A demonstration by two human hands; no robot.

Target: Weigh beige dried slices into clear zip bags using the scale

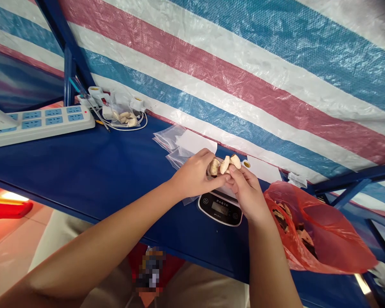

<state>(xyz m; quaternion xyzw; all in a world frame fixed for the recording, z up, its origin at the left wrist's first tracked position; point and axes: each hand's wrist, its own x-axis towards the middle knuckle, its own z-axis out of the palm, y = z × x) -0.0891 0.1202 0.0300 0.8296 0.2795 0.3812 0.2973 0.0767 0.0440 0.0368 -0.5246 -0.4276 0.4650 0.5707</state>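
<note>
Pale chunks (225, 165) are gripped by the left hand (195, 171) and right hand (248, 190), brought together over the black-faced scale (220, 209); the left forearm (128, 222) slants inward, the right forearm (268, 256) reaches nearly straight ahead.

I see glare speckling the striped tarpaulin (211, 64). My view stretches at the edges, blurring toward the upper right.

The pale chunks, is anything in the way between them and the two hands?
Nothing visible is: the left hand and right hand both hold the chunks in their fingers. The scale is partly hidden behind the hands, and the red bag lies off to the right.
</note>
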